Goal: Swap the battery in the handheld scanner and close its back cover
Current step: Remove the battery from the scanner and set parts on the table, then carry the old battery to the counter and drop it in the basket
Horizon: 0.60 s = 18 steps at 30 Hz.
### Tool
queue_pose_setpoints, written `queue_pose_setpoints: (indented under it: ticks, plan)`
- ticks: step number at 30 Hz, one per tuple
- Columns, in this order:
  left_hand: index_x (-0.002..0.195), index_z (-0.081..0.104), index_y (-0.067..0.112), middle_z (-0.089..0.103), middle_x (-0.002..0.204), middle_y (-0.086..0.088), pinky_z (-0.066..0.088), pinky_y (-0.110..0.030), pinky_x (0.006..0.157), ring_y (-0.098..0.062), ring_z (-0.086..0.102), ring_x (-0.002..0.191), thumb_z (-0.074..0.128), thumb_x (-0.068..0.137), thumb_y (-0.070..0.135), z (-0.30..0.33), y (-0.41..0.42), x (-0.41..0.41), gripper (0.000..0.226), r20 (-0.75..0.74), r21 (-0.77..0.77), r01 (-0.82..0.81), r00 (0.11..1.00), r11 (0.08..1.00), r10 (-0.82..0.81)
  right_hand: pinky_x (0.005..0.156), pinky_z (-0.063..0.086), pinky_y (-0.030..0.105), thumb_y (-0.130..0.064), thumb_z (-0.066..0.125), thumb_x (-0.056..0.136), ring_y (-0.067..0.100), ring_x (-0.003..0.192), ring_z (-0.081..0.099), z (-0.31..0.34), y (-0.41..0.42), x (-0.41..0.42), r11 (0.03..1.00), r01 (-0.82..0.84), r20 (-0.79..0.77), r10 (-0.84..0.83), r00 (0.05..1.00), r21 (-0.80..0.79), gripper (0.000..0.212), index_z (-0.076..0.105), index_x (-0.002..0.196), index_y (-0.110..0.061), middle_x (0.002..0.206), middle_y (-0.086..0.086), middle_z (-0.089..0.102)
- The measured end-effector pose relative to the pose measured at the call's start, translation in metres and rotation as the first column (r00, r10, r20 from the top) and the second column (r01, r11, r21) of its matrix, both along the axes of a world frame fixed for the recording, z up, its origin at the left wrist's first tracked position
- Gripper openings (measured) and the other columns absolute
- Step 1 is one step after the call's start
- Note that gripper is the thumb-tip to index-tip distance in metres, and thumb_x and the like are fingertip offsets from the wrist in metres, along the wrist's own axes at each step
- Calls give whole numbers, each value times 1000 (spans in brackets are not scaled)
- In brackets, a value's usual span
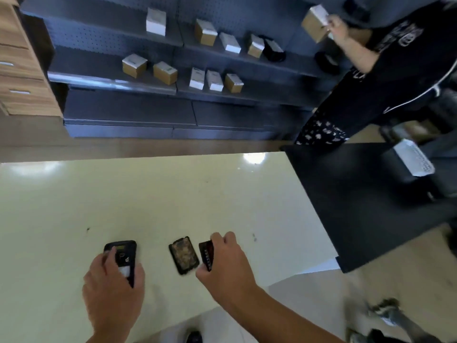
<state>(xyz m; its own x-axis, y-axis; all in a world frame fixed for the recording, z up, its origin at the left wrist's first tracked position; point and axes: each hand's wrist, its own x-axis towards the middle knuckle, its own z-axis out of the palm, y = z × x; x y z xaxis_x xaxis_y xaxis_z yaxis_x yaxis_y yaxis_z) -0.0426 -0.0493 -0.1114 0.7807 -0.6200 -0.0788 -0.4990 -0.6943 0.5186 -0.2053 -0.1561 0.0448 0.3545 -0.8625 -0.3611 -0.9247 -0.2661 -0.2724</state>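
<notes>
My right hand is closed around a small dark slab with a row of pale dots along one edge, which I take to be a battery; the thumb sits under its near end and the fingers curl over the far end, so it is pinched lengthwise and tilted up on edge. I judge it rigid, fairly dense for its size and smooth-cased, so the short ends are the sensible place to hold it, keeping skin off the dotted edge if those are contacts.

Just left of that grip, close to the battery, a second dark rectangular piece with a mottled face lies flat on the pale table. Whether it is the back cover or the other battery I cannot tell. If it is the cover, I expect thin, light plastic that flexes and wants lifting by its long edges.

Farther left, well apart from the right hand, my left hand clasps the scanner by its sides, pressing it to the table. It looks like a stiff, chunky body, best steadied by the flanks as it is now.

Beyond the table stand dark shelves with small boxes, and another person at the far right.
</notes>
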Motion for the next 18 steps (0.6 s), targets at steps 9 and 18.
queue_pose_setpoints:
  ticks: [9,18]
  plan:
    - [107,61,22,71,97,-11,59,-44,62,-37,71,79,54,65,46,55,-52,-124,49,-59,-44,536,841,843,-537,73,53,32,-30,62,89,23,85,54,49,-79,-142,980,158,-101,-170,980,-122,38,47,121,-18,114,3,44]
    - [124,63,23,63,118,2,51,-40,88,-23,62,108,55,85,47,150,-192,-294,47,152,-17,680,726,733,-671,84,57,33,-33,65,90,26,100,63,70,-157,-307,968,201,-1,-203,979,-152,43,47,125,-19,121,7,46]
